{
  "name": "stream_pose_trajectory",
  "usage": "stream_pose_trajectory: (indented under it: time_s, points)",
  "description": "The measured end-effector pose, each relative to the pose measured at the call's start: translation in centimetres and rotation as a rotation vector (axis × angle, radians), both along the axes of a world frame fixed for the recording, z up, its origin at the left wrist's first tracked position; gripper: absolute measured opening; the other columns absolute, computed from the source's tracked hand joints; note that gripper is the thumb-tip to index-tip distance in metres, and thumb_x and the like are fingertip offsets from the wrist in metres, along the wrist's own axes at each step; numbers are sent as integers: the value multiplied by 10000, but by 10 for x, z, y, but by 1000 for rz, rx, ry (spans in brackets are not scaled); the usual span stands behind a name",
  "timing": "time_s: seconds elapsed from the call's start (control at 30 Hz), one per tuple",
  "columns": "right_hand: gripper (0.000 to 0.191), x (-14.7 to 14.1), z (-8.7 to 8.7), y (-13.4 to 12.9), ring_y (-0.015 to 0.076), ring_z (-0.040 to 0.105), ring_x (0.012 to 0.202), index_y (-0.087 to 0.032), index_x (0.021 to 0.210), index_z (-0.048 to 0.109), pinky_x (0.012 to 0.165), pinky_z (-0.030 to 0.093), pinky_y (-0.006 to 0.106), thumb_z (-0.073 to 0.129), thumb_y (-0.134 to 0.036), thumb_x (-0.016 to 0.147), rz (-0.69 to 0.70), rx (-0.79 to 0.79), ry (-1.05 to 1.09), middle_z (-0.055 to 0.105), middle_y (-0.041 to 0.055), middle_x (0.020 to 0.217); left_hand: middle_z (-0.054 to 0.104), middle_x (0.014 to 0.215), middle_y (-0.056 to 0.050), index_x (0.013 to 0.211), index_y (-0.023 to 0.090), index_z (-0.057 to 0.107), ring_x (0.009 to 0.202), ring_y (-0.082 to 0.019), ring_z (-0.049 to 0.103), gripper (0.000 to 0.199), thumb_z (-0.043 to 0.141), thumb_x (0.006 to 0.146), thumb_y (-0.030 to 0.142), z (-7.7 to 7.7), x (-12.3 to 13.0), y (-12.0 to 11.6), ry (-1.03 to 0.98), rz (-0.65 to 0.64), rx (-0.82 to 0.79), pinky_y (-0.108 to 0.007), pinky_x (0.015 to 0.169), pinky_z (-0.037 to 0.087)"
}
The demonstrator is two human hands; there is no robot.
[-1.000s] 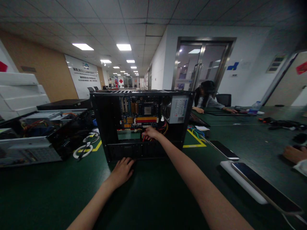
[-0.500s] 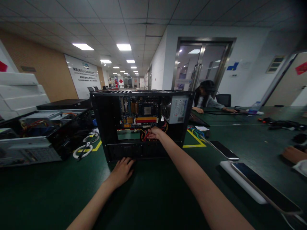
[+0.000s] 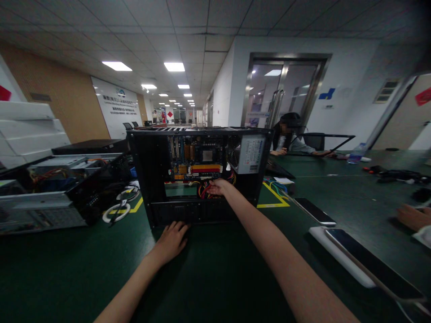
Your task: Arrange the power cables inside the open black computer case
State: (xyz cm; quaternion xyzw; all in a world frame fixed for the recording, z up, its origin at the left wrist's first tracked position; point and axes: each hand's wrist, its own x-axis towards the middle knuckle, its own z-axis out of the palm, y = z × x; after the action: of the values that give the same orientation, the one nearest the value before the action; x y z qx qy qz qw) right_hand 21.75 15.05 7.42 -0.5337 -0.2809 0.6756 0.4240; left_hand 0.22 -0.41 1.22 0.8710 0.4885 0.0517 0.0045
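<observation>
A black computer case [image 3: 175, 210] stands on the table in front of me with its side off. Inside it are a motherboard [image 3: 198, 152] with red and yellow slots and, at the upper right, a power supply [image 3: 251, 154]. My right hand [image 3: 218, 187] reaches into the case, its fingers closed around a bundle of red, yellow and black power cables [image 3: 203, 190] below the motherboard. Part of the bundle is hidden by the fingers. My left hand [image 3: 172, 237] lies on the table with fingers apart, its fingertips at the lower front edge of the case.
Another opened computer case [image 3: 67, 193] lies to the left on the green table [image 3: 208, 278], near a coiled white cable [image 3: 116, 213]. To the right are phones [image 3: 313, 211] and a white box [image 3: 340, 255]. Across the table a person holds a thin black frame [image 3: 330, 136]. A bottle [image 3: 357, 153] stands nearby.
The person across the table has raised the thin black frame from the tabletop. My right hand and the cables have shifted very slightly; my left hand stays in place.
</observation>
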Motion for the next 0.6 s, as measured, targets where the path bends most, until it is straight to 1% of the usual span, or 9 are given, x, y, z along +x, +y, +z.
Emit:
stream_pose_trajectory:
  time_s: [0.13,0.23,0.43,0.6]
  points:
    - [48,1,-4,4,120,571,624,-130,789,424,574,511,314,411,-84,795,-22,-16,57,511,24,649,427,1148,-53,1178,246,358,1052,-216,381,422,391,758,230,3,1,-1,-5,-4,-8,-375,858,328]
    - [53,2,-6,8,116,569,603,-133,811,428,590,512,342,405,-87,799,-13,-11,83,514,16,641,428,1145,-53,1174,248,361,1054,-217,380,414,393,761,234,3,0,-2,-9,-6,-9,-378,856,330]
    - [45,3,-7,10,105,557,566,-136,827,427,565,518,331,398,-106,809,4,-3,78,509,6,628,421,1154,-42,1176,264,351,1065,-214,371,410,389,768,240,0,-1,-1,-28,-5,-15,-386,874,317]
    - [31,4,-7,11,110,559,585,-132,812,429,577,517,337,402,-118,809,8,-29,105,511,16,639,425,1147,-46,1174,257,359,1056,-215,376,408,388,767,236,2,0,-2,-16,1,-13,-381,868,324]
